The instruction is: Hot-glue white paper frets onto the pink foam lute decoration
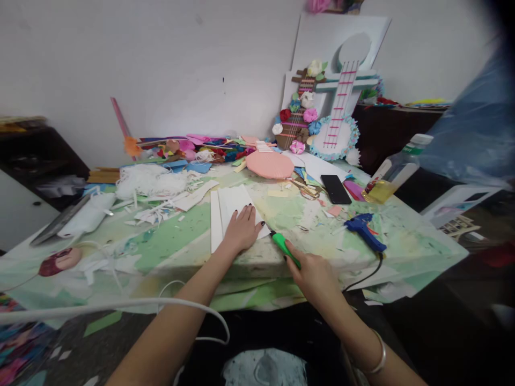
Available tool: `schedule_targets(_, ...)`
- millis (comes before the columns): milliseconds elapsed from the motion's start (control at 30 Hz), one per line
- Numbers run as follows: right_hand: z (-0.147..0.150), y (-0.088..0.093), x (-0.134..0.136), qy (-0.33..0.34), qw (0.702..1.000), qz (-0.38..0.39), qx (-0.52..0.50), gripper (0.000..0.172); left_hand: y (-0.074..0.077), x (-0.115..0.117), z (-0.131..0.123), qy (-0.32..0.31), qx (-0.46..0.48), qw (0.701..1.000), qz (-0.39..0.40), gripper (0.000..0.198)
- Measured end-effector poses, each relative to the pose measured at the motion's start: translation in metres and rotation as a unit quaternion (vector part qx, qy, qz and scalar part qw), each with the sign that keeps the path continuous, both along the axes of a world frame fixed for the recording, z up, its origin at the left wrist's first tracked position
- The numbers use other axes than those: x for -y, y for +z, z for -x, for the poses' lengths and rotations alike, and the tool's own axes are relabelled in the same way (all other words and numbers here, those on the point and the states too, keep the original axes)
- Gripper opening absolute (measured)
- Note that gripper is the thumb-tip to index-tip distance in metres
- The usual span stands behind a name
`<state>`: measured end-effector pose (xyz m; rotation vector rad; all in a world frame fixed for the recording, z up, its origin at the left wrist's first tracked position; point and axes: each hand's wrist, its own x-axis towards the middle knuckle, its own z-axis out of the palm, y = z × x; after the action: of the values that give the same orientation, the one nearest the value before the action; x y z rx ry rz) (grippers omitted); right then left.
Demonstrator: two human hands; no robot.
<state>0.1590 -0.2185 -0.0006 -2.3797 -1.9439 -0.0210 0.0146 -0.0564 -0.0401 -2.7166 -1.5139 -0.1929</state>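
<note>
My left hand (243, 226) lies flat, fingers stretched out, on a white sheet of paper or board (231, 199) near the table's front edge. A narrow white strip (216, 220) shows along the sheet's left side. In my right hand (311, 268) is a green-handled utility knife (285, 247), my fingers wrapped round it. Its dark tip points up and left, close to the sheet's lower right corner. Whether the blade touches the sheet I cannot tell.
A blue glue gun (366, 230) with a black cord lies at right, near a black phone (335, 189) and a bottle of yellow liquid (392, 174). Shredded white paper (151, 181) piles up at left. Paper guitars (336, 126) lean on the wall. A white cable (120, 306) crosses in front.
</note>
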Motion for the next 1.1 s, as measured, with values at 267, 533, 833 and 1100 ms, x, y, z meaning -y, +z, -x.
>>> schedule_targets(267,-0.005,-0.0021,0.0003,0.008,1.0,-0.003,-0.001,0.043,-0.001,-0.0006,0.0002,0.002,0.004,1.0,0.002,0.065)
schedule_targets(533,-0.0028,0.0013,-0.0067,0.008,1.0,0.005,0.01,0.044,-0.0019,-0.0013,0.0002,0.0,0.001,1.0,-0.001,0.064)
schedule_targets(833,-0.0038,0.0052,-0.0085,0.012,1.0,0.018,0.01,0.044,-0.0011,-0.0009,0.0,0.004,0.0,1.0,0.0,0.063)
schedule_targets(1100,-0.0053,0.0037,-0.0087,0.008,1.0,0.016,0.004,0.043,0.0002,-0.0007,0.0005,0.0,0.003,1.0,0.005,0.064)
